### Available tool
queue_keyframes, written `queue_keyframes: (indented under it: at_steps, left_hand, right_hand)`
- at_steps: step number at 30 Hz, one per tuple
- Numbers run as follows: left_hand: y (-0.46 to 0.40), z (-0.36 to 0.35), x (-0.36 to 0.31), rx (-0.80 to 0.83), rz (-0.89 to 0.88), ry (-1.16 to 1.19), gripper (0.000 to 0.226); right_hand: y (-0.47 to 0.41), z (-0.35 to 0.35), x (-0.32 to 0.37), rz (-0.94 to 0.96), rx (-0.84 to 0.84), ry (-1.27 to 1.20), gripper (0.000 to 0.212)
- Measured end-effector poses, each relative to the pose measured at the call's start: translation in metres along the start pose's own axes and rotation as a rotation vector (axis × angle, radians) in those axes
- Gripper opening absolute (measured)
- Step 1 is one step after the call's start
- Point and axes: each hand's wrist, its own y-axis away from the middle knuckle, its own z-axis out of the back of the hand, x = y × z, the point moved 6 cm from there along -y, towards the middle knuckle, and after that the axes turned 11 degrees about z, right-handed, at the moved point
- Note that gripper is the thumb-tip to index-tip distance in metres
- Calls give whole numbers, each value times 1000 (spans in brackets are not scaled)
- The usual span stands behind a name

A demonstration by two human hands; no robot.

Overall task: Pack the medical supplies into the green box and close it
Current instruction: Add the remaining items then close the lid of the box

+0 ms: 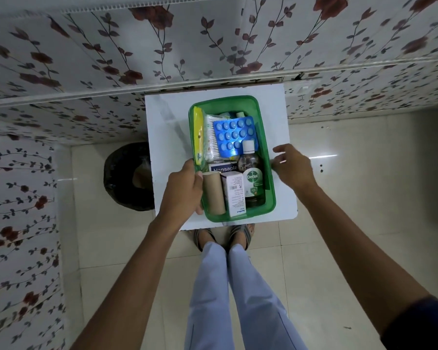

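Observation:
The green box stands without a lid on a white table. Inside lie a blue blister pack, a Dettol bottle, a brown roll, a white carton, a Hansaplast box, a pack of cotton swabs and a yellow packet. My left hand grips the box's left wall, thumb over the rim beside the roll. My right hand is at the right rim with its fingers apart and holds nothing. No lid is visible.
A black-lined bin stands on the floor left of the table. Floral-patterned walls close in behind and to the left. Pale floor tiles lie to the right, and my feet are at the table's near edge.

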Motion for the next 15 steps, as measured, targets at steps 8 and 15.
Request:
queue_keyframes:
  at_steps: [8,15]
  left_hand:
    - [10,34,18,-116,-65,150,26]
    - [-2,53,31,-132,-29,213,31]
  right_hand:
    - [-7,-36,0,7,104,132,34]
    - [7,9,17,-15,-54,-15,34]
